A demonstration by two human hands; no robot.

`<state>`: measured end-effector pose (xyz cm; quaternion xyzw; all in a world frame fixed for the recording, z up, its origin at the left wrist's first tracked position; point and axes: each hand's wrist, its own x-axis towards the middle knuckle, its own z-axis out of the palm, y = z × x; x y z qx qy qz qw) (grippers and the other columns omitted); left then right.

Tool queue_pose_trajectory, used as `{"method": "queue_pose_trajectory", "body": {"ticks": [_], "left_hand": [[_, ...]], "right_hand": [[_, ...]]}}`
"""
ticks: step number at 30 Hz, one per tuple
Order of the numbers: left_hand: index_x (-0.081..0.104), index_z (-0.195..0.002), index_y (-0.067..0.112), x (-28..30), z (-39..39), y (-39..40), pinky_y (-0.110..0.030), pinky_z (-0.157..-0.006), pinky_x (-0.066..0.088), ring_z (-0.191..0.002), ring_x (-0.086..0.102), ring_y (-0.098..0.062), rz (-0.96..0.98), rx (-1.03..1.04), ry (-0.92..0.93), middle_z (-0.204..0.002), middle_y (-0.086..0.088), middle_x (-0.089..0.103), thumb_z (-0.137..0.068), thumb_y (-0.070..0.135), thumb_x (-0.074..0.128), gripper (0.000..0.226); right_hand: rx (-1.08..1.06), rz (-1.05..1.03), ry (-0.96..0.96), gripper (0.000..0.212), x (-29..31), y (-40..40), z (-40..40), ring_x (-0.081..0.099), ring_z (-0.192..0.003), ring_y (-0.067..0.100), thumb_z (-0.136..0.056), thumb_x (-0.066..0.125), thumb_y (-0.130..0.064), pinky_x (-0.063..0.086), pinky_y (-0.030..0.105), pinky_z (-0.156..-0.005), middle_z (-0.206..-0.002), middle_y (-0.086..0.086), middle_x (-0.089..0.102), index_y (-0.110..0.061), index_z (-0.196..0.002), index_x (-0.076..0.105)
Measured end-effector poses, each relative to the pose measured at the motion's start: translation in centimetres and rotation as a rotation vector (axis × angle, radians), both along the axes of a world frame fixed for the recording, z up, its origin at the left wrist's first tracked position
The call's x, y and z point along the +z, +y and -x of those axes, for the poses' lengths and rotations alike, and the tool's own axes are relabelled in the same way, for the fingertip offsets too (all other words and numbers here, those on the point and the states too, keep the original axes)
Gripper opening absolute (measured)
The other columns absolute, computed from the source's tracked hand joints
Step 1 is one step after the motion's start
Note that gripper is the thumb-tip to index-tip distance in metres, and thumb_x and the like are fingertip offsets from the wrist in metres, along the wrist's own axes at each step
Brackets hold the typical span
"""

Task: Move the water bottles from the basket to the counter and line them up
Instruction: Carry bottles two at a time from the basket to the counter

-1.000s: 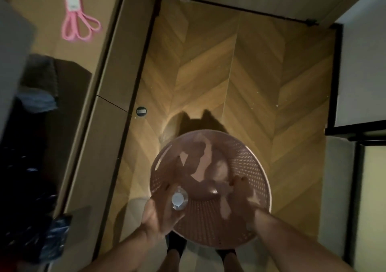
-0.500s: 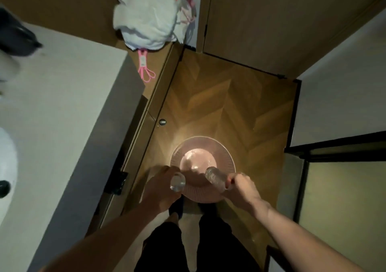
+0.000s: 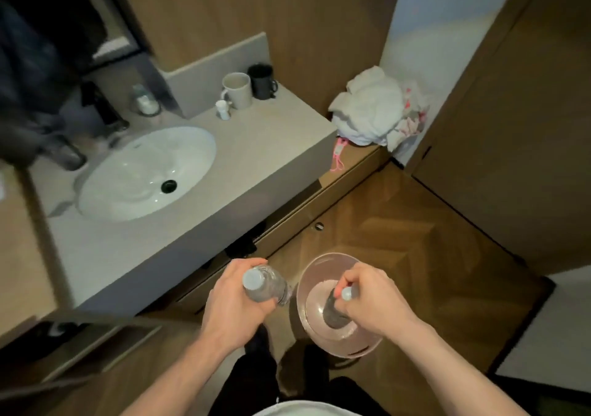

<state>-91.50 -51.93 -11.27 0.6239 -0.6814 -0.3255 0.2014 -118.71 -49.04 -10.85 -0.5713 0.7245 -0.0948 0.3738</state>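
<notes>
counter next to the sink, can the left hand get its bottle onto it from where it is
Probably yes. The left hand grips its bottle just off the counter front edge, and nothing shows between them. The stretch right of the sink looks bare; mugs sit far back.

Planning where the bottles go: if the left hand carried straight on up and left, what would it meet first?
Probably the counter front edge, right of the sink; depth is unclear. The left hand grips a water bottle.

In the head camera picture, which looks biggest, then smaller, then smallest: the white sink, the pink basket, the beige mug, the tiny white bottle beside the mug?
1. White oval sink
2. Round pink plastic basket, though it sits nearer the camera, so its look may mislead
3. Beige ceramic mug
4. Tiny white bottle beside the mug
</notes>
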Motion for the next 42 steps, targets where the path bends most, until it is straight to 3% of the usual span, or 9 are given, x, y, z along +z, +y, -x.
{"method": "queue_pose_trajectory", "body": {"ticks": [6, 12, 16, 21, 27, 31, 33, 37, 42], "left_hand": [[0.058, -0.123, 0.053, 5.0, -7.0, 6.6, -0.035, -0.096, 0.057, -0.11, 0.063, 0.0, 0.126, 0.304, 0.138, -0.116, 0.031, 0.062, -0.062, 0.049, 0.095, 0.072], [0.059, -0.122, 0.051, 9.2, -16.5, 15.0, -0.031, -0.096, 0.057, -0.11, 0.064, 0.005, 0.241, 0.574, 0.217, -0.117, 0.03, 0.065, -0.065, 0.035, 0.098, 0.071], [0.061, -0.126, 0.049, 11.0, -24.9, 21.8, -0.034, -0.098, 0.058, -0.114, 0.064, 0.001, 0.293, 0.721, 0.226, -0.119, 0.027, 0.067, -0.067, 0.028, 0.098, 0.073], [0.062, -0.126, 0.047, 12.4, -34.9, 30.2, -0.036, -0.094, 0.06, -0.107, 0.069, -0.002, 0.345, 0.894, 0.172, -0.114, 0.026, 0.072, -0.067, 0.023, 0.095, 0.071], [0.062, -0.125, 0.049, 13.5, -42.4, 38.7, -0.04, -0.097, 0.058, -0.11, 0.069, -0.003, 0.424, 1.127, 0.129, -0.115, 0.025, 0.072, -0.068, 0.023, 0.095, 0.071], [0.062, -0.129, 0.047, 14.2, -46.2, 43.4, -0.04, -0.098, 0.059, -0.112, 0.069, -0.004, 0.461, 1.257, 0.104, -0.117, 0.025, 0.072, -0.07, 0.027, 0.097, 0.072], [0.063, -0.13, 0.046, 14.5, -48.1, 45.3, -0.035, -0.097, 0.059, -0.111, 0.069, -0.002, 0.477, 1.329, 0.069, -0.117, 0.026, 0.072, -0.069, 0.027, 0.098, 0.072], [0.065, -0.13, 0.042, 14.9, -52.3, 48.3, -0.017, -0.09, 0.052, -0.107, 0.068, 0.005, 0.476, 1.445, -0.015, -0.113, 0.03, 0.072, -0.066, 0.03, 0.099, 0.073], [0.065, -0.129, 0.044, 15.0, -59.9, 50.0, -0.028, -0.093, 0.056, -0.104, 0.071, 0.0, 0.472, 1.545, -0.078, -0.111, 0.028, 0.073, -0.065, 0.034, 0.099, 0.073]], "right_hand": [[0.293, 0.146, 0.035, 0.016, 5.6, -0.5, -8.2, 0.066, -0.089, 0.007, -0.08, 0.085, -0.036, 0.061, 0.016, -0.074, -0.099, -0.024, 0.061, -0.039, -0.08, 0.07], [0.583, 0.235, -0.009, 0.01, 10.8, 0.6, -20.8, 0.061, -0.098, 0.005, -0.083, 0.081, -0.033, 0.058, 0.025, -0.09, -0.102, -0.024, 0.062, -0.039, -0.082, 0.074], [0.745, 0.251, -0.085, 0.006, 13.2, 2.6, -31.0, 0.062, -0.094, 0.003, -0.079, 0.078, -0.037, 0.055, 0.028, -0.085, -0.094, -0.024, 0.066, -0.042, -0.08, 0.075], [0.87, 0.268, -0.221, 0.011, 15.0, 6.9, -43.0, 0.061, -0.085, -0.001, -0.075, 0.077, -0.038, 0.049, 0.027, -0.072, -0.089, -0.026, 0.068, -0.047, -0.081, 0.075], [1.062, 0.325, -0.32, 0.008, 17.1, 12.0, -54.6, 0.064, -0.091, -0.002, -0.079, 0.077, -0.037, 0.054, 0.025, -0.073, -0.095, -0.026, 0.069, -0.043, -0.084, 0.075], [1.209, 0.334, -0.336, 0.013, 18.7, 14.3, -62.2, 0.062, -0.081, 0.0, -0.082, 0.078, -0.031, 0.05, 0.021, -0.065, -0.094, -0.026, 0.068, -0.043, -0.082, 0.075], [1.275, 0.322, -0.354, 0.015, 19.2, 15.5, -66.0, 0.06, -0.075, -0.005, -0.081, 0.077, -0.027, 0.043, 0.013, -0.058, -0.093, -0.025, 0.068, -0.042, -0.08, 0.076], [1.38, 0.299, -0.396, 0.012, 19.6, 17.4, -73.5, 0.058, -0.066, -0.004, -0.079, 0.075, -0.028, 0.04, 0.013, -0.054, -0.09, -0.022, 0.07, -0.04, -0.079, 0.076], [1.466, 0.275, -0.442, 0.008, 18.9, 18.6, -83.3, 0.059, -0.072, 0.002, -0.08, 0.076, -0.031, 0.042, 0.017, -0.058, -0.093, -0.021, 0.069, -0.038, -0.082, 0.075]]}}
